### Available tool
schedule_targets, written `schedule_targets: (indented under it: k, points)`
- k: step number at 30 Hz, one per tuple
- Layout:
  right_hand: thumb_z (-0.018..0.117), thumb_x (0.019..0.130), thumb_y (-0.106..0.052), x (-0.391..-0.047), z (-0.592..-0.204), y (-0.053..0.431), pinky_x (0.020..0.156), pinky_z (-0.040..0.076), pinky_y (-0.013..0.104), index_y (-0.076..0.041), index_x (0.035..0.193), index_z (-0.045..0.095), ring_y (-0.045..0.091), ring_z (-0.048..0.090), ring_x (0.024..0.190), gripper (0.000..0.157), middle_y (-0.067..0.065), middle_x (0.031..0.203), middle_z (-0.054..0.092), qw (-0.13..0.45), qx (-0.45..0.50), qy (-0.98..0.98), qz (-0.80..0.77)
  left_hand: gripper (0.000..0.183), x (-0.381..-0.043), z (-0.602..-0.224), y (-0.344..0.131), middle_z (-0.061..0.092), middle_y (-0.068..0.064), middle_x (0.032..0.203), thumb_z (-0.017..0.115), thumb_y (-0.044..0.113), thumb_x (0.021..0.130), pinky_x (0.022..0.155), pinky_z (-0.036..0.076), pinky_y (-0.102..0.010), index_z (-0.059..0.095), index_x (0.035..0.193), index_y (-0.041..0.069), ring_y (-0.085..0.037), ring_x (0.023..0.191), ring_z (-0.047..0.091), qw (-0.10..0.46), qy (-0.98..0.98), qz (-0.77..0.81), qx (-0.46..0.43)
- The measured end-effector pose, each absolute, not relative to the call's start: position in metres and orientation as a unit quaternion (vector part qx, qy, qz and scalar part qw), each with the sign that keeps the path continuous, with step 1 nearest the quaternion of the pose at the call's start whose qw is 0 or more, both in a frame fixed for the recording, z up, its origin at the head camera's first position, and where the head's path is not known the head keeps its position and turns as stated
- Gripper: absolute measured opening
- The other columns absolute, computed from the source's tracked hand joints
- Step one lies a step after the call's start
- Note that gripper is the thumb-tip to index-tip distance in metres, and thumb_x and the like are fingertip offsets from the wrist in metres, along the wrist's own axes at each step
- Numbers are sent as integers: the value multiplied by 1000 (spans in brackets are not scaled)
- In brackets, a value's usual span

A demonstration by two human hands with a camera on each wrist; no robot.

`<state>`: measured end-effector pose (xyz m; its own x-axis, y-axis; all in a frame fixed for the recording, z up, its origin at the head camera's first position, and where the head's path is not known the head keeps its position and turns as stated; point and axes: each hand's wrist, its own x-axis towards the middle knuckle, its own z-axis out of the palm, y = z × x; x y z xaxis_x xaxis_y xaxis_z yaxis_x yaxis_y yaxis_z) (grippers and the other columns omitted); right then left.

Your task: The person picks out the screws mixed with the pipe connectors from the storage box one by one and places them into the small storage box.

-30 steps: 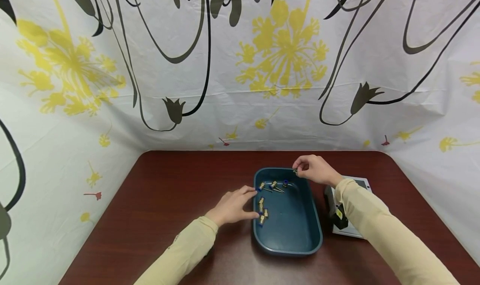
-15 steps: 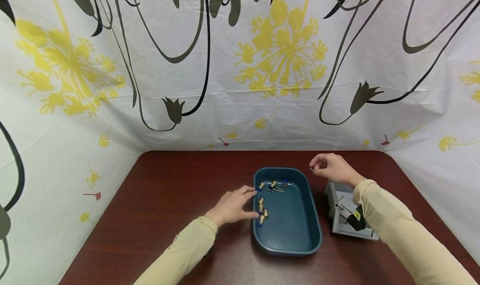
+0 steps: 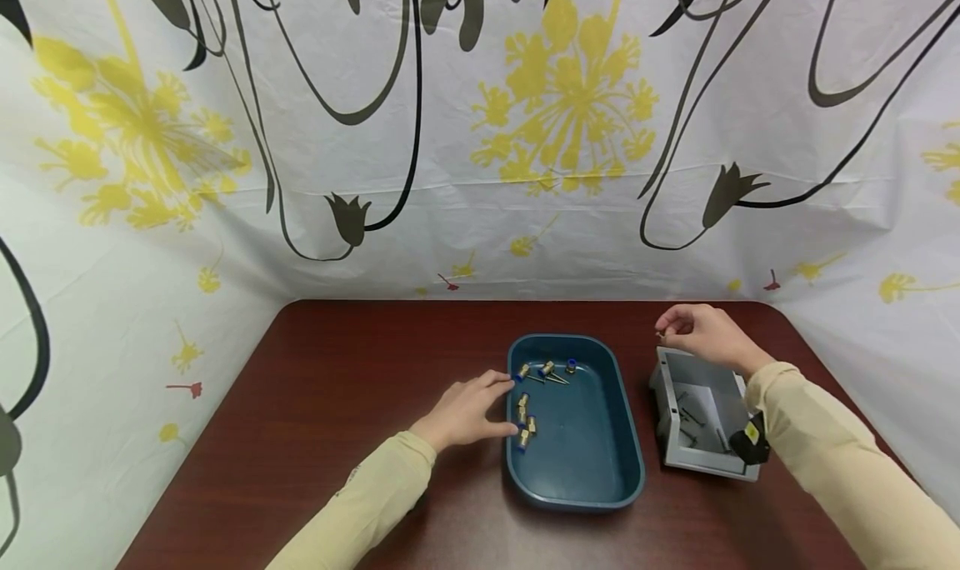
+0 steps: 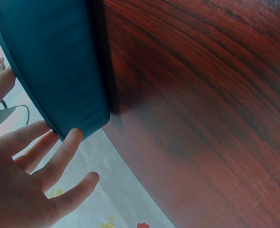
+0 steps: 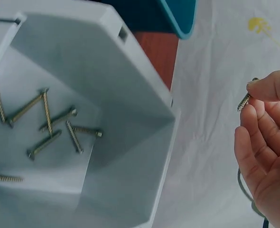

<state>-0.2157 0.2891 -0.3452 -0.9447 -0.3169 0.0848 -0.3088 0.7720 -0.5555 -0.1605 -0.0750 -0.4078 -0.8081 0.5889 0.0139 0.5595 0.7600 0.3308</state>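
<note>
My right hand (image 3: 711, 333) is raised over the far edge of a grey plastic bin (image 3: 705, 463). Between thumb and forefinger it pinches a screw (image 5: 245, 101), seen best in the right wrist view. Several loose screws (image 5: 47, 111) lie on the bin's floor. With spread, fairly straight fingers, my left hand (image 3: 465, 413) touches the left rim of a blue tray (image 3: 636, 475). Inside that tray, brass fittings (image 3: 522, 433), some with blue ends, lie along the left side and far end. A few screws (image 3: 556, 378) lie among those at the far end.
Both containers stand side by side on a dark red-brown wooden table (image 3: 360, 370), the bin to the right. A patterned white cloth (image 3: 450, 245) hangs behind the table. A black wrist camera (image 3: 750, 441) on my right arm covers part of the bin.
My right hand has moved right with the pinched screw, from the tray's far right corner to above the bin's far edge. More of the bin shows. My left hand has stayed put.
</note>
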Motion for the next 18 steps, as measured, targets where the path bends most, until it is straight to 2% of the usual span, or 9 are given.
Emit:
schedule_targets:
  k: [18]
  points:
    - [60, 81, -7, -201, -359, 323, 57, 41, 32, -3, 88, 61, 16, 52, 69, 8, 5, 77, 58, 21, -159, 949, -272, 66, -162, -409, -76, 42, -2, 128, 62, 47, 77, 86, 38, -39, 46, 129, 11, -16, 109, 46, 40, 935, 165, 311]
